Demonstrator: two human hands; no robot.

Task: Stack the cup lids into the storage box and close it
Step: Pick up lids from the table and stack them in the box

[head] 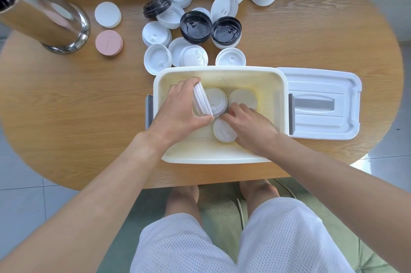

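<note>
An open cream storage box (222, 71) sits at the table's near edge. Inside it, my left hand (181, 109) grips a small stack of white cup lids (202, 102) held on edge. My right hand (250, 127) is also inside the box, its fingers resting on a white lid (223, 131) lying on the floor of the box. Two more white lids (216, 99) (243, 97) lie on the box floor behind. Several loose white lids (157, 57) and black lids (195, 26) are scattered on the table beyond the box. The box's white cover (322, 103) lies flat to its right.
A shiny metal cylinder (46, 21) stands at the far left of the wooden table (89, 106). Beside it lie a pink round lid (109, 43) and a flat white round lid (107, 14). My knees are below the table's near edge.
</note>
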